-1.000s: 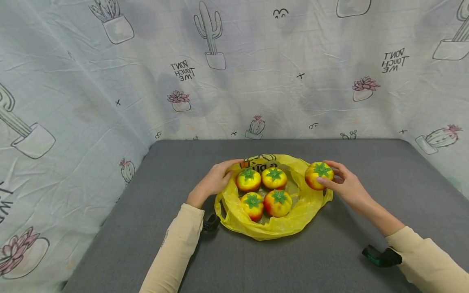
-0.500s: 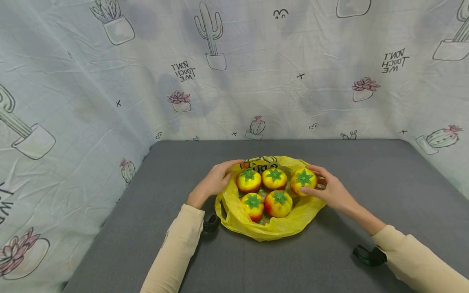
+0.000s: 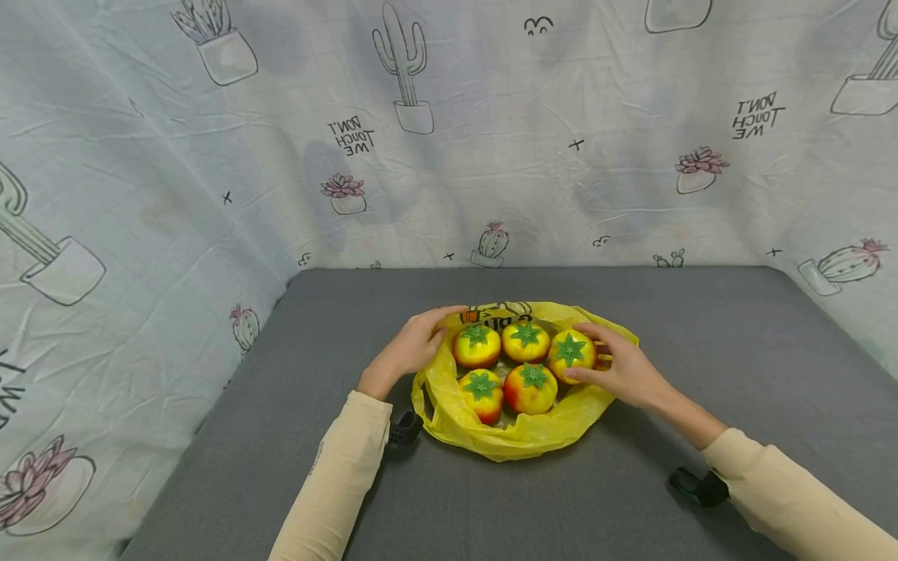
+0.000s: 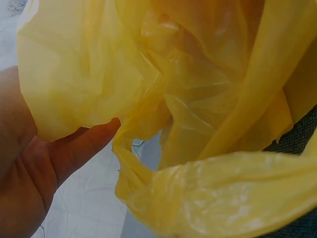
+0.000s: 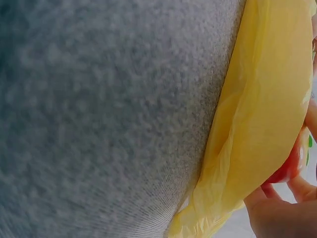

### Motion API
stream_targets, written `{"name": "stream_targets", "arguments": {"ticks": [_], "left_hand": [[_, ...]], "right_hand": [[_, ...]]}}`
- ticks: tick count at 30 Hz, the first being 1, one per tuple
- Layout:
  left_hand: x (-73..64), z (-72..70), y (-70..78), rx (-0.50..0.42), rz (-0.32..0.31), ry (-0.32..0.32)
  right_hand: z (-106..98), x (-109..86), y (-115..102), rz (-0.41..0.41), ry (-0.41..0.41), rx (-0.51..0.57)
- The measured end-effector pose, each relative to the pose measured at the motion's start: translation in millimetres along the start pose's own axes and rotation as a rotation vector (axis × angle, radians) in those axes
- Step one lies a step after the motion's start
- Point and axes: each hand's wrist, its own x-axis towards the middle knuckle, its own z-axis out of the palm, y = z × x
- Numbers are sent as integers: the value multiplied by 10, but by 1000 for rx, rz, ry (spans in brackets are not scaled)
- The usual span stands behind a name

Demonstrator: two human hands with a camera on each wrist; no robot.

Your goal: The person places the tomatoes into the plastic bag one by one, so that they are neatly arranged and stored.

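Observation:
A yellow plastic bag (image 3: 491,444) lies wide on the grey table with several glossy yellow-red tomatoes inside, each topped by a green star-shaped calyx. My left hand (image 3: 414,343) holds the bag's left rim; in the left wrist view the plastic (image 4: 89,64) passes between its thumb and fingers. At the bag's right side, my right hand (image 3: 624,366) grips a tomato (image 3: 571,354) between thumb and fingers, low among the others. The nearest ones are the back-middle tomato (image 3: 526,343) and the front-right tomato (image 3: 531,389). From the right wrist, the bag wall hides most of the held tomato (image 5: 292,163).
The grey table (image 3: 533,514) spreads around the bag. A pale cloth (image 3: 596,93) printed with cacti hangs behind and at the sides. Black bands (image 3: 700,487) sit at both wrists, below the beige sleeves. A loose bag handle (image 3: 425,397) loops at the left.
My right hand has carried its tomato leftward and down from the bag's right rim into the bag, beside the others. My left hand has stayed in place.

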Motion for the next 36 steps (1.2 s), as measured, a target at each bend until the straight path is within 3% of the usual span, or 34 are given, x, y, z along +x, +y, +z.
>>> {"name": "stream_targets", "arguments": {"ticks": [8,16,21,28,36], "left_hand": [[-18,2,-21,11,11,14],[-1,26,-27,-6,1,2],[15,39,-13,0,10,7],[5,34,-33,1,-7,-13],[-55,-73,-109,-138,3,38]], "right_hand": [[-27,44,34,53,-75,31],[-47,78,88,39,-125,12],[-58,70,113,46,-141,32],[-27,69,109,50,-139,-33],[3,61,99,71,-144,44]]}}
